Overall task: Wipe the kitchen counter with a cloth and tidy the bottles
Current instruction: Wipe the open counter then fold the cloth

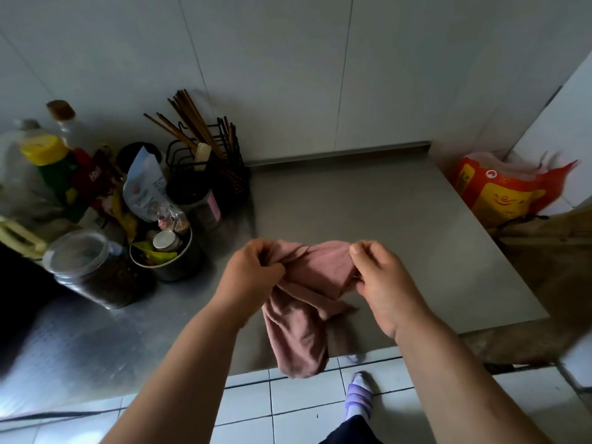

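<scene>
L hand (253, 267) and R hand (381, 277) are both up over the counter (400, 219), each gripping the pink cloth (298, 322). L fingers are curled into a bunch of fabric at the cloth's upper-left corner. R thumb & fingertips nip the upper-right edge. Cloth is held btwn the two hands along its top, w/ the rest drooping below the L hand and past the L wrist. Its lowest fold hangs over the counter's near edge, above the white floor tiles (288, 405). A smaller flap sticks out to the right under the R hand. Can't tell if any part of the cloth touches the steel top.

Bottles (48, 155) sit well apart from the hands, far left by the wall: one w/ a yellow cap and green body, a clear bottle (62, 116) w/ a brownish cap behind it, and a big pale jug at the frame edge. Packed in w/ them are foil pouches, a lidded clear jar (96, 277) of dark stuff nearest the L forearm, a metal pot (179, 270) holding packets & a small tin, and a black wire rack (179, 153) of chopsticks against the wall. Orange-red sack (499, 190) stands at the counter's right end. Foot in a purple slipper (358, 395) is on the tiles below.
</scene>
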Tool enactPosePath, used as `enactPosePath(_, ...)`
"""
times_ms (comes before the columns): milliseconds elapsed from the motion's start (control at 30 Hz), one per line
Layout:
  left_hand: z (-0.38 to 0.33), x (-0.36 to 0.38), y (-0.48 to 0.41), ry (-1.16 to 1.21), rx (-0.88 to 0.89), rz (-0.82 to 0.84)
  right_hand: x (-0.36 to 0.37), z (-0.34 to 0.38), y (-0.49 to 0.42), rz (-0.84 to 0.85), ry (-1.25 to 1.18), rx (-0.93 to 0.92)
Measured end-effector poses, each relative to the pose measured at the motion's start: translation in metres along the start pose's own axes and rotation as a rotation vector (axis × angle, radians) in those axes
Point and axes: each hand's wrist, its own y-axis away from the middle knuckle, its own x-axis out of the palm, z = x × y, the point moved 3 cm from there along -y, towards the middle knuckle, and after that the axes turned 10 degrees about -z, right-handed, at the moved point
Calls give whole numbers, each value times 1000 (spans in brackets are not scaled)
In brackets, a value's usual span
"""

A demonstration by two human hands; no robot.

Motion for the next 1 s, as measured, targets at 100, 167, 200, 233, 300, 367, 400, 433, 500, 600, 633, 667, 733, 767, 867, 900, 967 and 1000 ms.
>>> enactPosePath(100,14,-8,-3,-139,-42,-70,-3,-2,-5,-88,-81,27)
enactPosePath(167,21,-12,-5,-84,-103,-73,-8,-7,-11,-157,-126,95)
enactPosePath(200,23,-14,-5,21,-161,-56,-10,-10,-13,-171,-139,130)
enactPosePath(233,23,-14,-6,156,-233,-21,-13,-12,-15,-180,-161,165)
enactPosePath(300,19,-16,-4,438,-358,70,-19,-12,-18,-182,-237,240)
enactPosePath(367,13,-18,-5,624,-382,122,-21,-3,-19,-138,-410,256)
enactPosePath(400,11,-19,-6,670,-372,123,-22,1,-20,-116,-515,239)
enactPosePath(433,10,-20,-8,690,-370,107,-23,1,-22,-92,-588,217)
enactPosePath(500,13,-20,-13,674,-375,51,-16,-12,-25,-54,-486,206)
enactPosePath(600,24,-16,-13,563,-400,23,5,-64,-13,28,169,275)
enactPosePath(633,28,-14,-11,544,-415,27,13,-82,-9,63,288,286)
enactPosePath(667,31,-12,-10,535,-429,27,19,-95,-6,70,390,258)
enactPosePath(733,36,-13,-7,486,-426,13,28,-102,-2,56,574,176)
enactPosePath(767,38,-14,-8,447,-410,8,31,-100,-1,58,622,154)
enactPosePath(867,42,-23,-11,316,-374,-18,34,-89,-5,46,598,137)
enactPosePath(900,44,-28,-13,266,-357,-39,31,-86,-12,-3,550,136)
enactPosePath(967,47,-37,-19,180,-309,-88,23,-71,-27,-110,424,141)
enactPosePath(1000,46,-42,-20,133,-280,-109,18,-61,-34,-161,344,146)
